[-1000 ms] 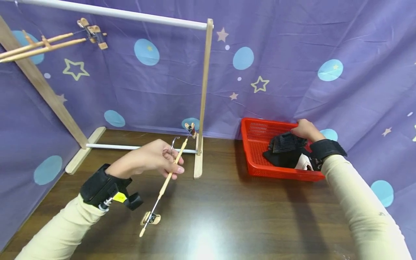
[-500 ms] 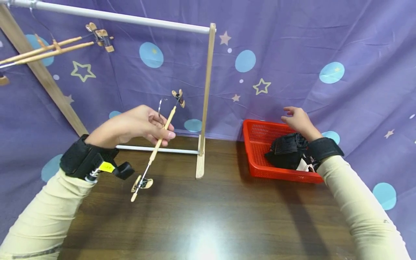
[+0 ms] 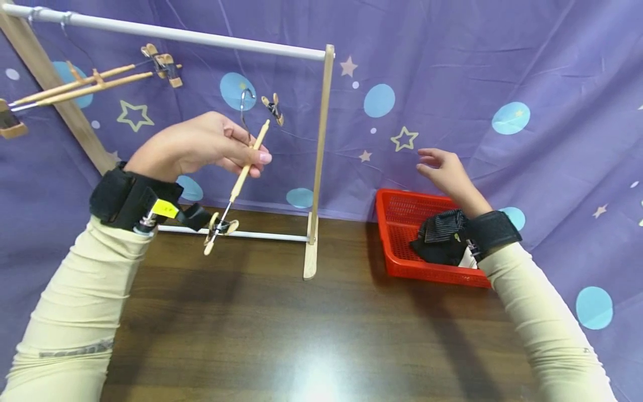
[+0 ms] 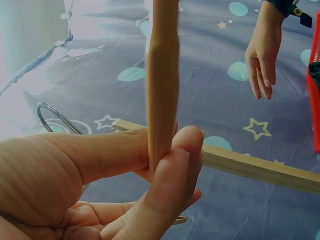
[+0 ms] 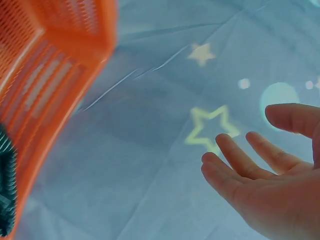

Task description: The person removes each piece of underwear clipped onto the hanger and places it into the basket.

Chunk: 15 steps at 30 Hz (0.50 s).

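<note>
My left hand pinches a wooden clip hanger at its middle, between thumb and fingers. The hanger tilts, with a metal hook standing above the hand and a wooden clip at either end. In the left wrist view the thumb and fingertips press on the wooden bar. My right hand is in the air over the back of a red basket, holding nothing, its fingers loosely bent. Dark garments, one of them striped, and something white lie in the basket, partly hidden by the right wrist.
A rack with a white top rail and wooden posts stands at the left. Two more clip hangers hang from its left end. Behind everything is a purple patterned curtain; below is a brown wooden tabletop.
My left hand has risen toward the rail with the hanger. My right hand has come up from the garments in the basket and shifted left, with nothing in it.
</note>
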Each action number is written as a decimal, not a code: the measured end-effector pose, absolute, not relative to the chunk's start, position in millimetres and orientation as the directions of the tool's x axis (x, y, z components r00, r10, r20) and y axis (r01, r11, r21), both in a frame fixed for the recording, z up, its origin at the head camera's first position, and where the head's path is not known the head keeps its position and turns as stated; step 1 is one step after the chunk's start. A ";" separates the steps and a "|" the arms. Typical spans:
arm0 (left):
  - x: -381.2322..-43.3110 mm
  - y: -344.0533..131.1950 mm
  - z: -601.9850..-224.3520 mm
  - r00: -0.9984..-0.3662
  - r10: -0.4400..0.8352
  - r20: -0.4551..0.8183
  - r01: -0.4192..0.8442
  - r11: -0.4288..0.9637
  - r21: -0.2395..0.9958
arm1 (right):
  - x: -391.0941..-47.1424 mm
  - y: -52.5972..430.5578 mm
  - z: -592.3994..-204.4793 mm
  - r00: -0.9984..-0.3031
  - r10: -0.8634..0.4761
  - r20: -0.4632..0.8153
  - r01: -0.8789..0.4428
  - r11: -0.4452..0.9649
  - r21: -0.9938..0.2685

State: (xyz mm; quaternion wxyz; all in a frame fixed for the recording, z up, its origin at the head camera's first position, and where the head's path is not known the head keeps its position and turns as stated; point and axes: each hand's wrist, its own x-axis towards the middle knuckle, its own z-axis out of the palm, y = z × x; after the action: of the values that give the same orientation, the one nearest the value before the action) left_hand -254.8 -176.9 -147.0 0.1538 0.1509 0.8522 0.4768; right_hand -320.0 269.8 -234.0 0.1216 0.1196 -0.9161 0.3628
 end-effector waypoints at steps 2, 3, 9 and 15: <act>-258.6 -176.9 -141.4 -0.909 0.399 -0.118 0.111 0.506 0.855 | -317.8 262.5 -230.2 -0.936 -0.140 0.324 -0.329 0.681 -0.654; -260.8 -176.9 -138.5 -0.910 0.397 -0.118 0.110 0.507 0.855 | -316.9 258.9 -228.2 -0.934 -0.139 0.330 -0.335 0.669 -0.664; -277.7 -176.8 -121.4 -0.926 0.359 -0.116 0.070 0.465 0.883 | -316.2 235.8 -219.9 -0.917 -0.132 0.376 -0.376 0.598 -0.707; -293.4 -174.7 -107.9 -0.939 0.322 -0.123 0.021 0.410 0.912 | -316.1 206.2 -218.8 -0.887 -0.183 0.424 -0.454 0.506 -0.733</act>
State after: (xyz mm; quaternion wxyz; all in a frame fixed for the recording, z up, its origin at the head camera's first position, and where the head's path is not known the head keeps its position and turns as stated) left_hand -293.4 -174.7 -107.9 0.1414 0.1036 0.8275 0.5334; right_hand -316.1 206.2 -218.8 0.1475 0.1861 -0.8553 0.4606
